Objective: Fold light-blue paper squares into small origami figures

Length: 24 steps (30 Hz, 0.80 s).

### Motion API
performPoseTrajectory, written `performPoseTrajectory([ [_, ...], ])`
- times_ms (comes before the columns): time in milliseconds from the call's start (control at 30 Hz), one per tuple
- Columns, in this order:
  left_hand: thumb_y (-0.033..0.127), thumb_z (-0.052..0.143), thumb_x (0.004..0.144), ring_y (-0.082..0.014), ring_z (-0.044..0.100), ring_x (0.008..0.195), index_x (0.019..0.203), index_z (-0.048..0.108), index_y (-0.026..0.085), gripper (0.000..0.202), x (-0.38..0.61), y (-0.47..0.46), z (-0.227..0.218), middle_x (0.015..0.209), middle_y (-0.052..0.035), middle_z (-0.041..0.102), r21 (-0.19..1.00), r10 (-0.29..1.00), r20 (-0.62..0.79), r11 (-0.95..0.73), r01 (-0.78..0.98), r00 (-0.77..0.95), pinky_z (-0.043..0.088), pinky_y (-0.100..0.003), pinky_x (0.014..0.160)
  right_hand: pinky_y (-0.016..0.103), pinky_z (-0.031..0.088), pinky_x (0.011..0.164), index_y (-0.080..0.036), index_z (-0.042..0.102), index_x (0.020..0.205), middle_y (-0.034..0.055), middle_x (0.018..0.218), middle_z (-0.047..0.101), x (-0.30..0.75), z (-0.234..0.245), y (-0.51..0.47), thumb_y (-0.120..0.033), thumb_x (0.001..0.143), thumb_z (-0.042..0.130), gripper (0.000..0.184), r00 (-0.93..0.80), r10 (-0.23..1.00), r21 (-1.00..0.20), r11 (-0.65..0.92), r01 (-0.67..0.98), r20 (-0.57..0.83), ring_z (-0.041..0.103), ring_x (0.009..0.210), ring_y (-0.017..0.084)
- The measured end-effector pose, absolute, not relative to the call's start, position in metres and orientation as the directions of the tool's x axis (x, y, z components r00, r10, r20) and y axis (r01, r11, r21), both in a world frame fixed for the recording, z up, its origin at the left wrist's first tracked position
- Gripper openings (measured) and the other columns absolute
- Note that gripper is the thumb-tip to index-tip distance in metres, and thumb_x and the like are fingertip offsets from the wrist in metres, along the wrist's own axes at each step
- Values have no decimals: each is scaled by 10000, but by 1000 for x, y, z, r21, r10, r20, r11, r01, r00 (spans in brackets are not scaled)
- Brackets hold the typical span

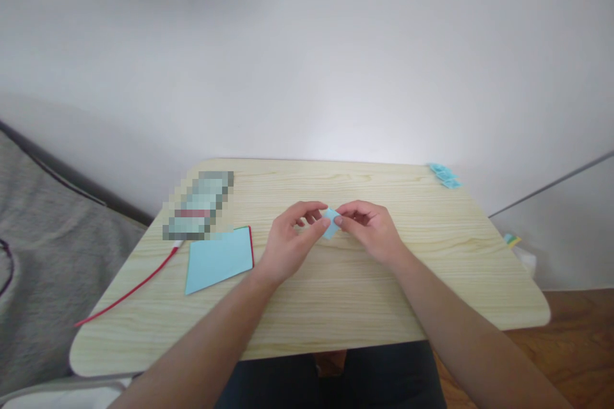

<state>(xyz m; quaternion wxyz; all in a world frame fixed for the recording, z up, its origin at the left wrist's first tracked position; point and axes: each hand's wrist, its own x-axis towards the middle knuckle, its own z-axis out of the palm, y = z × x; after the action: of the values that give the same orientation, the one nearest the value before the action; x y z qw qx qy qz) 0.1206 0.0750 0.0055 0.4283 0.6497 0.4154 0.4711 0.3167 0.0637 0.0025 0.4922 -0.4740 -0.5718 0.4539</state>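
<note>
A small folded piece of light blue paper is held above the middle of the table, between both hands. My left hand pinches its left side between thumb and fingers. On the right side, the thumb and fingertips of my right hand grip the same paper. A stack of light blue paper sheets lies to the left of my left forearm, with a red edge showing on its right side. Several small folded light blue paper pieces rest in a cluster at the table's back right corner.
A pixelated phone-shaped device lies at the table's left, with a red cable running off the left edge. The wooden table meets a white wall. Grey fabric is at the left, and a bag stands beyond the right edge.
</note>
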Motion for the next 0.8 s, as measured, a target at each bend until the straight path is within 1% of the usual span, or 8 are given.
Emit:
performPoseTrajectory([
  [33, 348, 735, 823, -173, 594, 804, 956, 762, 217, 189, 121, 76, 5, 843, -27, 692, 940, 941, 265, -301, 162, 212, 425, -291, 747, 310, 524, 691, -232, 770, 937, 34, 842, 749, 316, 2, 62, -402, 813, 771, 211, -81, 985, -978, 165, 131, 155, 655, 736, 167],
  [67, 355, 731, 829, -168, 580, 781, 870, 754, 205, 157, 122, 77, 4, 801, -22, 674, 932, 936, 274, -315, 181, 219, 416, -289, 735, 314, 522, 694, -234, 771, 943, 36, 847, 747, 315, 2, 61, -408, 819, 767, 214, -89, 982, -972, 181, 149, 169, 655, 742, 171],
  [133, 354, 710, 852, -160, 560, 762, 821, 739, 197, 162, 122, 78, 3, 773, -17, 653, 926, 930, 283, -329, 187, 236, 409, -289, 730, 314, 516, 691, -234, 769, 960, 39, 859, 747, 315, 1, 60, -414, 810, 779, 234, -85, 981, -972, 187, 139, 177, 654, 747, 175],
  [267, 368, 691, 876, -156, 552, 765, 881, 749, 208, 170, 121, 79, -1, 799, -19, 660, 948, 938, 259, -293, 123, 231, 413, -284, 724, 300, 497, 654, -229, 763, 928, 33, 832, 739, 318, 0, 61, -423, 778, 810, 250, -65, 987, -986, 150, 71, 145, 636, 713, 166],
  [433, 402, 717, 849, -159, 543, 727, 889, 761, 211, 200, 120, 78, -2, 781, -22, 665, 973, 955, 206, -223, 60, 211, 415, -279, 682, 293, 478, 633, -221, 758, 859, 21, 786, 726, 319, 2, 63, -438, 776, 805, 238, -36, 989, -985, 147, 91, 144, 615, 685, 158],
  [567, 395, 737, 832, -159, 552, 737, 863, 758, 207, 191, 120, 77, -2, 771, -19, 662, 972, 953, 214, -229, 51, 213, 428, -280, 698, 290, 478, 633, -222, 755, 846, 16, 771, 712, 319, 4, 61, -448, 788, 792, 237, -48, 989, -985, 145, 91, 141, 606, 687, 157],
  [700, 373, 736, 842, -166, 588, 790, 958, 763, 219, 195, 120, 76, -2, 871, -34, 713, 969, 951, 236, -247, 29, 200, 452, -289, 740, 295, 476, 644, -225, 761, 848, 19, 775, 715, 319, 5, 60, -445, 809, 776, 224, -57, 986, -978, 165, 128, 159, 605, 688, 158],
  [800, 371, 720, 859, -167, 587, 793, 922, 758, 215, 173, 120, 75, 0, 854, -34, 705, 964, 947, 247, -261, 43, 207, 447, -287, 731, 297, 473, 643, -226, 762, 851, 22, 781, 717, 319, 5, 59, -442, 818, 770, 219, -71, 982, -972, 183, 147, 174, 608, 692, 161],
])
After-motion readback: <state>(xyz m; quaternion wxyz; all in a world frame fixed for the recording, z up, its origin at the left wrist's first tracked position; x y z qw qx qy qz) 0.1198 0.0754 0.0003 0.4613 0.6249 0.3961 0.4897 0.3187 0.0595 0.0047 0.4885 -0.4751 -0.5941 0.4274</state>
